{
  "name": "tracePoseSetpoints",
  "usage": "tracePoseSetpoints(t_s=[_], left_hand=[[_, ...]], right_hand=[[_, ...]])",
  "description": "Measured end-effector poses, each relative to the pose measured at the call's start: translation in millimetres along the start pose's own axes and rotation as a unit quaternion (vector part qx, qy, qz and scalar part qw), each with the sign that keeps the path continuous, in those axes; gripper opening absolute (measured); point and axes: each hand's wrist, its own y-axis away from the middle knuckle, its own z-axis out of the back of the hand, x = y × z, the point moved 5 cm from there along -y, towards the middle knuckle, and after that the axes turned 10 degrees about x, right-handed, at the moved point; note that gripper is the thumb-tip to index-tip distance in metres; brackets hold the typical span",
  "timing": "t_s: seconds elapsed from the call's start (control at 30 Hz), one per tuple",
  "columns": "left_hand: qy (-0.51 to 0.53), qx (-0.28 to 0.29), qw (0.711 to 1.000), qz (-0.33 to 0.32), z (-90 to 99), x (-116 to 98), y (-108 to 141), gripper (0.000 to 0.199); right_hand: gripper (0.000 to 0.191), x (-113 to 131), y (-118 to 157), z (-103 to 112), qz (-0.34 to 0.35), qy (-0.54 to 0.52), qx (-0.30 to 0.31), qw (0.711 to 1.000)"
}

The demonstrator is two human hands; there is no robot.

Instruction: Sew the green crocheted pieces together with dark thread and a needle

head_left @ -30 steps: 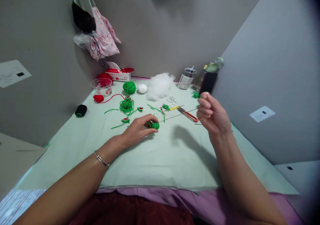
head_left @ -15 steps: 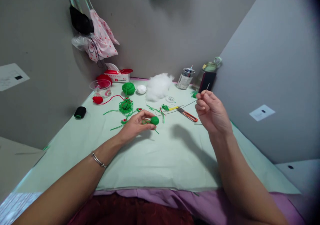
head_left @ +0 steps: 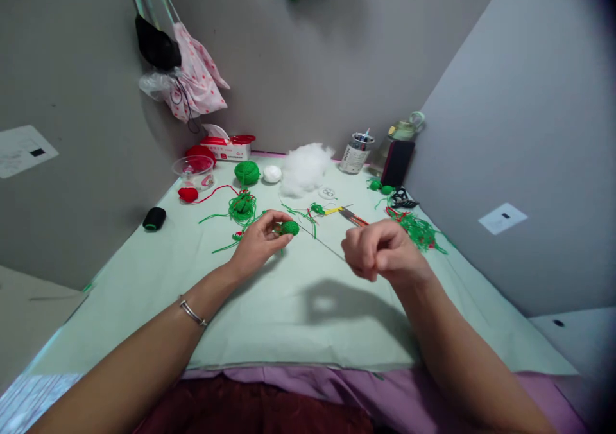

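A small green crocheted ball (head_left: 289,228) is pinched between the thumb and fingers of my left hand (head_left: 262,240), just above the table. From the ball a thin dark thread (head_left: 322,244) runs taut, down and right, to my right hand (head_left: 380,249). The right hand's fingers are closed on the thread; whether a needle is also in them is hidden. Behind the right hand lies an orange cutter (head_left: 353,217), partly covered by it, beside a yellow piece (head_left: 333,211) and green thread scraps.
White stuffing (head_left: 307,168), a white ball (head_left: 272,174) and green yarn (head_left: 247,173) sit at the back. A tin of pens (head_left: 356,154), phone (head_left: 398,164) and bottle (head_left: 382,148) stand back right. Green-red pieces (head_left: 419,230) lie right; a clear tub (head_left: 193,174) stands left.
My right hand has moved down and left, bringing the thread lower and uncovering green pieces and a black item at the right. My left hand and the green ball have shifted slightly left.
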Motion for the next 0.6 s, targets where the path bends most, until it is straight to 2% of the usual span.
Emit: tracePoseSetpoints(t_s=[0.07,0.17,0.23,0.3,0.43,0.6], left_hand=[[0.024,-0.003,1.0,0.006,-0.4,0.0,0.1,0.036],[0.049,-0.002,0.999,0.007,-2.1,-2.0,1.0,0.038],[0.057,-0.001,0.998,0.005,-3.2,-4.1,1.8,0.038],[0.057,-0.004,0.998,0.001,-3.9,-6.2,2.6,0.036],[0.057,-0.006,0.998,-0.006,-5.2,-9.2,3.8,0.033],[0.072,-0.004,0.997,-0.01,-6.1,-9.4,4.6,0.032]], right_hand=[[0.014,-14.2,-1.5,-9.9,-0.048,-0.026,0.052,0.997],[0.01,-32.0,-6.1,-20.1,-0.112,-0.047,0.06,0.991],[0.009,-38.7,-10.4,-20.6,-0.122,-0.029,0.019,0.992],[0.012,-43.4,-12.9,-15.6,-0.132,0.007,-0.047,0.99],[0.02,-49.1,-11.3,-1.8,-0.176,0.115,-0.159,0.965],[0.023,-50.6,-11.4,1.2,-0.202,0.236,-0.184,0.932]])
